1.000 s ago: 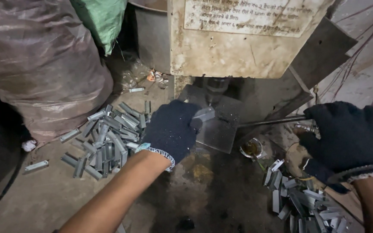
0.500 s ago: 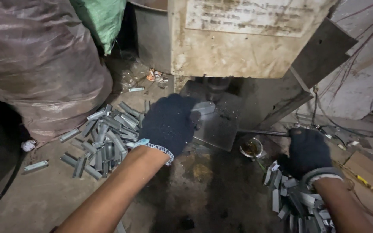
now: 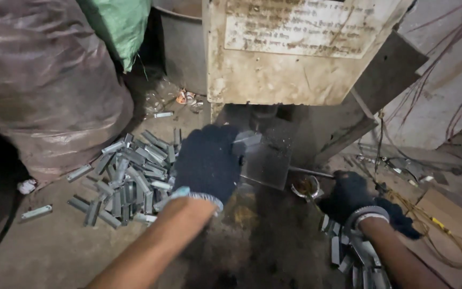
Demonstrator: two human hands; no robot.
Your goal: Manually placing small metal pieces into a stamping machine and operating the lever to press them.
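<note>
Steel, grey and dull: a small folded clip (image 3: 248, 141) sits pinched at the fingertips of the left hand (image 3: 208, 163), which wears a dark knit glove and is curled shut around the piece. Held just beyond the knuckles, the clip rests against the flat metal plate (image 3: 266, 166) under the rusty press body (image 3: 295, 59), seemingly so the part lies square on the bed beneath the tool. It looks like a short bent strip, lighter than the plate, with one flat face turned up; finer detail is too blurred to read. To the left of that grip lies a loose pile of similar strips (image 3: 129, 174) on the dirty floor, close enough for the same hand to reach. The right hand (image 3: 348, 198), also gloved, is low and to the right of the plate, fingers bent over a second heap of strips (image 3: 356, 254); whether it grips one I cannot tell. A small round tin (image 3: 306, 186) sits just left of it. A bulging sack (image 3: 38, 85) stands beyond the left pile.
</note>
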